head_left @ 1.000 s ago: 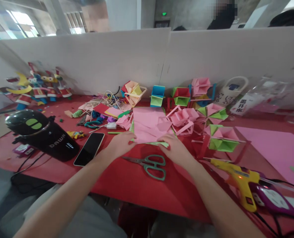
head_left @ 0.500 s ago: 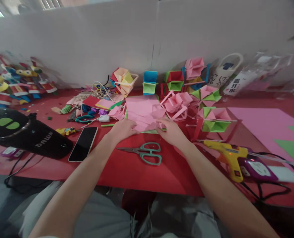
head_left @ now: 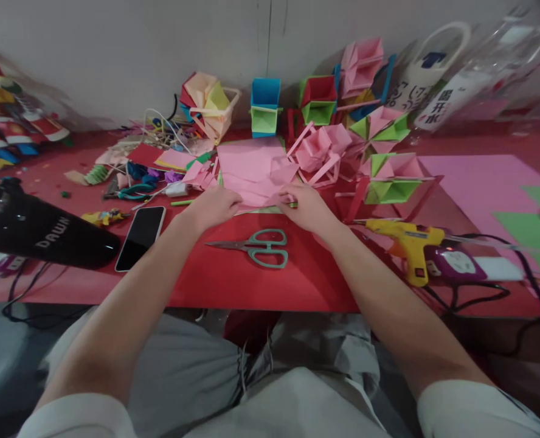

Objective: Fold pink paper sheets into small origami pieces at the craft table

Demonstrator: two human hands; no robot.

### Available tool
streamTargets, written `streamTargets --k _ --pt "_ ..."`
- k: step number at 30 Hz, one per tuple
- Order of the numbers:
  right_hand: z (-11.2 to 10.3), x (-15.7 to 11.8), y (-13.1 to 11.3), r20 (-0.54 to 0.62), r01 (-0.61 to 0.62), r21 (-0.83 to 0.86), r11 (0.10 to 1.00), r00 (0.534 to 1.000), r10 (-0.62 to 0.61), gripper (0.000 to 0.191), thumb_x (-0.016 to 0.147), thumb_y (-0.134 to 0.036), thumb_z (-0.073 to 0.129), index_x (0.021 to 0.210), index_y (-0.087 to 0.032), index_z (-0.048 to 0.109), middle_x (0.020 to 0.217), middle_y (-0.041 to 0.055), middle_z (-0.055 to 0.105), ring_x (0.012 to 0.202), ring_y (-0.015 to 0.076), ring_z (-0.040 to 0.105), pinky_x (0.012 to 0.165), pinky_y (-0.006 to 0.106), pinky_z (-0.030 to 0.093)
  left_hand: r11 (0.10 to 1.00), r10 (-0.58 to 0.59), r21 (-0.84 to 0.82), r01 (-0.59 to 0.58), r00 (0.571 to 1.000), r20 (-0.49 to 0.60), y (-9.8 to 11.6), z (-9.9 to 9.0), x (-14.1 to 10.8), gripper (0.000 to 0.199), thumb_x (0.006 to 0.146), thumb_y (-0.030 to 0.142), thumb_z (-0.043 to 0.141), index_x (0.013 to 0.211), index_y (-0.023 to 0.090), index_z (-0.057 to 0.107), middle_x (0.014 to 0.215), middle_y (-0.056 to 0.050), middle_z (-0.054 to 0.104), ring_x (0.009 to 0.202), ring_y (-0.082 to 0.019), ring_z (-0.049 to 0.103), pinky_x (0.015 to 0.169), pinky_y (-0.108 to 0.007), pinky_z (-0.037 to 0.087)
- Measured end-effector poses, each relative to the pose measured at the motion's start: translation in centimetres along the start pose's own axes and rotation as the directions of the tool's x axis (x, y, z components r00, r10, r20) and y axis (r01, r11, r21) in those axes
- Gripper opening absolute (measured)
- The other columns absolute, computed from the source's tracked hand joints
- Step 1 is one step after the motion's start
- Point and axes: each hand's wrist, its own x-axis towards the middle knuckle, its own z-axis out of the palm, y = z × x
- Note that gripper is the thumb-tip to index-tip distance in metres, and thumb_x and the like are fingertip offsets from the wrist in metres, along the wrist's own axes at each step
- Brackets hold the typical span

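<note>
A stack of pink paper (head_left: 249, 161) lies on the red table, with green edges peeking out below it. My left hand (head_left: 218, 207) is closed at its near left corner, fingers curled over the edge. At the near right corner, my right hand (head_left: 307, 208) pinches the paper between thumb and fingers. Folded strips or creases run across the sheets between my hands. Just in front of the stack lie scissors with green handles (head_left: 270, 247), blades pointing left; neither hand touches them.
Folded paper boxes (head_left: 265, 100) line the wall. A yellow glue gun (head_left: 409, 243) and power strip (head_left: 456, 261) sit right, beside pink and green sheets (head_left: 470, 182). Left are a phone (head_left: 141, 238), a black tumbler (head_left: 55, 234) and paper scraps (head_left: 146, 155).
The view has tilted downward, so everything sits higher in the picture. My hands stay at the near corners of the pink paper; the right fingers look more closed on it.
</note>
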Motion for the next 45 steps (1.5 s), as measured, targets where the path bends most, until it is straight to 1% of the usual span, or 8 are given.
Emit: streamTargets --k 6,10,14,20,26,33,40,45 --pt "0.3 -0.1 0.6 0.033 -0.004 -0.033 0.999 0.999 0.005 0.017 0.083 -0.021 0.065 0.098 -0.018 0.074 0.108 0.0107 0.070 0.101 0.0277 0.063 0.091 0.042 0.048 0.985 0.000 0.171 0.019 0.994 -0.113 -0.1 -0.2 0.0 0.037 0.091 0.016 0.036 0.102 0.013 0.071 0.104 -0.013 0.074 0.098 -0.025 0.067 0.090 -0.037 0.048" --pt "0.5 -0.1 0.4 0.022 -0.033 -0.090 0.995 0.999 0.035 0.020 0.087 -0.024 0.063 0.102 -0.020 0.075 0.113 0.0098 0.070 0.107 0.0289 0.061 0.095 0.046 0.045 0.989 0.027 0.149 -0.005 0.989 -0.149 -0.4 -0.6 -0.2 0.032 0.090 0.019 0.040 0.101 0.014 0.070 0.104 -0.011 0.074 0.098 -0.025 0.067 0.089 -0.037 0.049" --pt "0.7 0.3 0.4 -0.047 -0.004 -0.061 0.998 0.999 0.002 0.016 0.090 -0.022 0.059 0.091 -0.019 0.075 0.103 0.0080 0.072 0.099 0.0268 0.063 0.091 0.043 0.046 0.996 -0.026 0.075 0.043 0.975 -0.219 -0.5 -1.0 -0.5 0.028 0.090 0.018 0.045 0.095 0.017 0.072 0.100 -0.008 0.075 0.095 -0.024 0.068 0.088 -0.037 0.050" --pt "1.2 1.0 0.3 -0.164 0.025 0.048 0.999 0.986 -0.016 0.012 0.088 -0.020 0.058 0.081 -0.018 0.068 0.090 0.0094 0.070 0.090 0.0261 0.062 0.084 0.041 0.047 0.990 -0.129 -0.015 0.140 0.865 -0.484 0.4 -1.2 -0.9 0.016 0.088 0.023 0.056 0.095 0.018 0.069 0.097 -0.007 0.073 0.097 -0.024 0.066 0.090 -0.038 0.050" --pt "1.1 1.2 0.5 -0.284 -0.006 0.118 0.993 0.958 0.039 0.012 0.084 -0.021 0.064 0.072 -0.019 0.061 0.078 0.0071 0.066 0.081 0.0238 0.060 0.077 0.038 0.046 0.983 -0.183 -0.110 0.146 0.738 -0.649 1.2 -0.4 -2.6 0.045 0.085 0.020 0.058 0.129 0.017 0.051 0.129 -0.014 0.058 0.123 -0.027 0.054 0.104 -0.042 0.045" --pt "1.2 1.3 0.4 -0.317 -0.064 0.266 0.962 0.937 0.150 0.029 0.077 -0.033 0.073 0.061 -0.020 0.053 0.067 0.0017 0.059 0.066 0.0174 0.055 0.066 0.032 0.043 0.981 -0.187 -0.154 0.121 0.815 -0.549 1.5 1.7 -5.5 0.039 0.084 0.016 0.056 0.122 0.019 0.051 0.125 -0.012 0.059 0.122 -0.027 0.055 0.104 -0.043 0.047" --pt "1.4 1.2 0.7 -0.141 -0.091 0.305 0.948 0.980 0.140 0.036 0.081 -0.041 0.066 0.057 -0.020 0.050 0.060 0.0001 0.055 0.059 0.0145 0.048 0.060 0.029 0.039 0.971 -0.187 -0.225 0.084 0.853 -0.488 2.0 2.3 -5.4 0.058 0.087 0.017 0.053 0.142 0.014 0.037 0.151 -0.018 0.040 0.144 -0.027 0.034 0.118 -0.045 0.034" --pt "1.4 1.0 1.1 -0.087 -0.056 0.233 0.971 0.993 0.078 0.021 0.089 -0.036 0.054 0.079 -0.018 0.061 0.081 0.0056 0.067 0.074 0.0188 0.058 0.072 0.032 0.044 0.963 -0.225 -0.229 0.142 0.890 -0.396 1.9 2.9 -5.5 0.069 0.086 0.021 0.053 0.151 0.012 0.029 0.155 -0.020 0.036 0.147 -0.028 0.031 0.118 -0.046 0.032"
